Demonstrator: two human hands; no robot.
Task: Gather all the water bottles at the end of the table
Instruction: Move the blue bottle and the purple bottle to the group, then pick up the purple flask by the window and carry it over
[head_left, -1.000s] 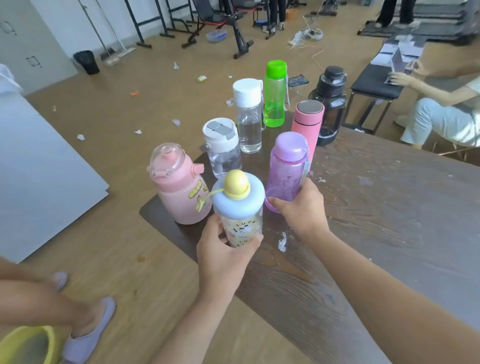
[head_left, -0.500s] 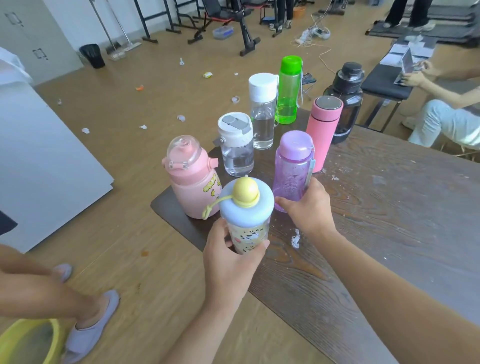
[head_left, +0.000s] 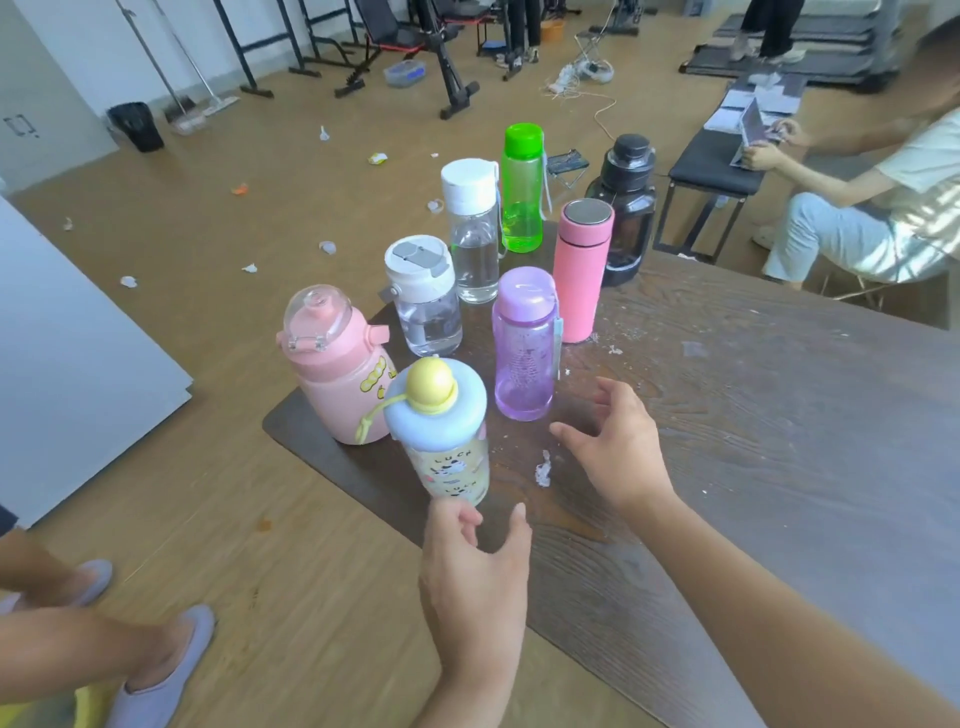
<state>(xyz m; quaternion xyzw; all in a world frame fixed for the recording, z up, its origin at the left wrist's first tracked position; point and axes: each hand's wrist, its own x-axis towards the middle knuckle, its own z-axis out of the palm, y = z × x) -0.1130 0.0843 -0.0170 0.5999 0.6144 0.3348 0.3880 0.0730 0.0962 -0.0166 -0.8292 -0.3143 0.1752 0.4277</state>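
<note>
Several water bottles stand clustered at the corner end of the dark wooden table (head_left: 753, 415). Nearest is a blue-lidded bottle with a yellow knob (head_left: 441, 431), then a purple bottle (head_left: 524, 343) to its right and a pink jug (head_left: 337, 364) to its left. Behind stand a short clear bottle with a white lid (head_left: 423, 296), a tall clear bottle (head_left: 472, 228), a green bottle (head_left: 522, 187), a pink flask (head_left: 582, 270) and a black jug (head_left: 626, 208). My left hand (head_left: 472, 566) hovers open just behind the blue-lidded bottle. My right hand (head_left: 618, 441) is open, apart from the purple bottle.
A scrap of white paper (head_left: 543, 467) lies on the table between my hands. A person's legs in slippers (head_left: 156, 670) are on the floor at lower left. Another person sits at a black bench (head_left: 711, 166) at the far right. A white board (head_left: 62, 353) lies left.
Both hands have let go: the left released the blue-lidded bottle and drew back, the right released the purple bottle. Both bottles now stand free on the table.
</note>
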